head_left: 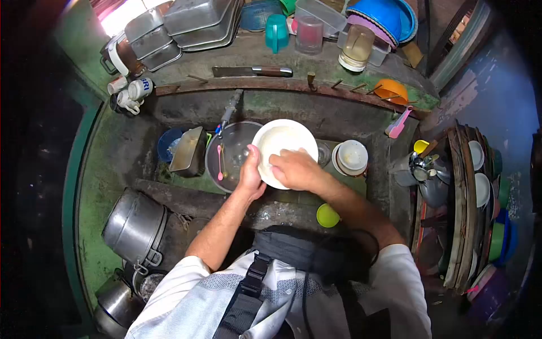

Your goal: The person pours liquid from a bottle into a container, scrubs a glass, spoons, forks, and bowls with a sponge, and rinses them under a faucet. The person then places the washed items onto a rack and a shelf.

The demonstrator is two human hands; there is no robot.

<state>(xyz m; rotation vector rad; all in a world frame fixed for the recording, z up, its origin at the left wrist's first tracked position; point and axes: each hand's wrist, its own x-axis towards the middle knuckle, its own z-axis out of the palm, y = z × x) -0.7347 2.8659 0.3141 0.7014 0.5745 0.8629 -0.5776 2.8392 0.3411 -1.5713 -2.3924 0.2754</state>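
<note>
My left hand (250, 174) grips a wide white bowl (282, 131) by its left edge, thumb over the rim, and tilts its inside towards me. Pressed against the inner surface is my right hand (297, 169), with its fingers curled; whatever it may hold is hidden. Below and to the left of the bowl sits a large grey basin (210, 164), partly covered by it. A pink spoon (219, 163) and another thin spoon lie across the basin. Above the basin, a tap (230, 107) sticks out from the back wall of the sink.
Stacked white bowls (354, 155) stand right of my hands; a lime-green cup (327, 215) is nearer me. Left are a metal pan (187, 149) and blue bowl (167, 141). A large pot (132, 220) stands lower left. Pegs (358, 88) jut from the shelf edge, near a knife (254, 72).
</note>
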